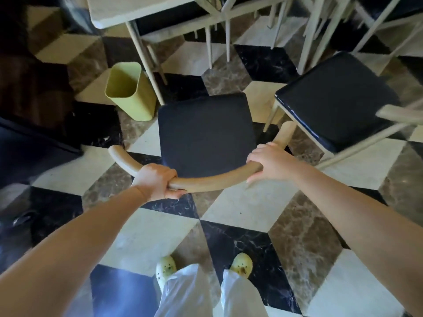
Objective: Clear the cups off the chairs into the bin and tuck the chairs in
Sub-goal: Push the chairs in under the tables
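wooden chair back [215, 183] gripped by left hand [158, 180] and right hand [270, 162], at its ends.

two hands are showing, left hand [158, 180] and right hand [267, 161]. two chairs are standing clear, near chair [206, 136] and right chair [336, 97]; more are hiding under one table [128, 10], uncountable. one bin [128, 90] is standing, and two shoes, left shoe [166, 267] and right shoe [241, 264].

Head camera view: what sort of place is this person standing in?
Probably a café or dining area: matching chairs with dark padded seats stand by a pale table on a patterned marble floor, with a small yellow bin beside a table leg.
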